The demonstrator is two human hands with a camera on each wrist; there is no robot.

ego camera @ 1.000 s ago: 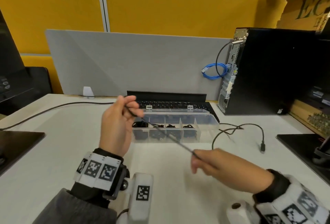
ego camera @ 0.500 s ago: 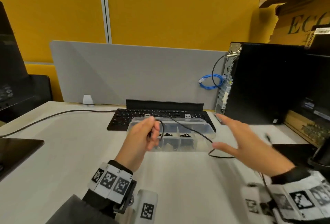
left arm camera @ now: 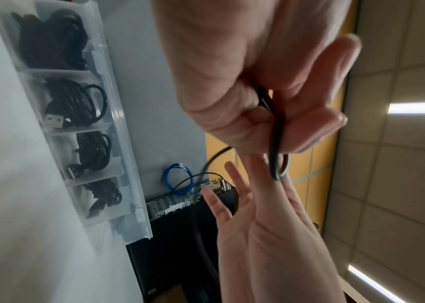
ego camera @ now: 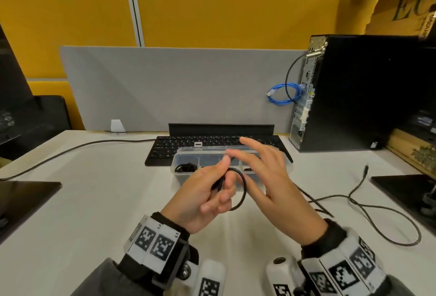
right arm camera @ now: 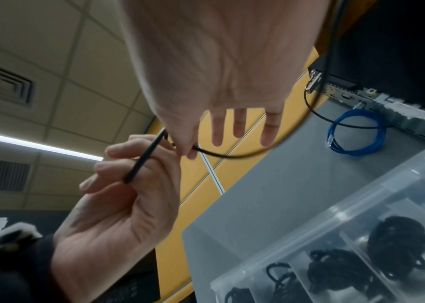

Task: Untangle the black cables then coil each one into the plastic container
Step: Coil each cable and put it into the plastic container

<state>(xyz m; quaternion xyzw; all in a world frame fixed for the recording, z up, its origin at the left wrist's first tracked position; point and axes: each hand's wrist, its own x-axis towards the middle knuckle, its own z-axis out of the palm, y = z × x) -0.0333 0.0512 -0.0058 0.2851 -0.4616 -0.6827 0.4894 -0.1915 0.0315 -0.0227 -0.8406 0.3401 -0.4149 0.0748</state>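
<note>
A black cable (ego camera: 243, 186) is being pinched between thumb and curled fingers of the left hand (ego camera: 203, 197), above the desk (ego camera: 94, 201) and just in front of the plastic container (ego camera: 186, 154). A loop is being formed, standing roughly upright, with the short free end pointing down toward the palm. The right hand (ego camera: 271, 177) is being held flat, fingers straight, against the loop. Coiled black cables (left arm camera: 76, 104) are being kept in separate compartments of the container.

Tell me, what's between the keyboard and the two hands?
The plastic container, with coiled black cables in its compartments, sits between the keyboard and the hands. The head view shows it.
</note>
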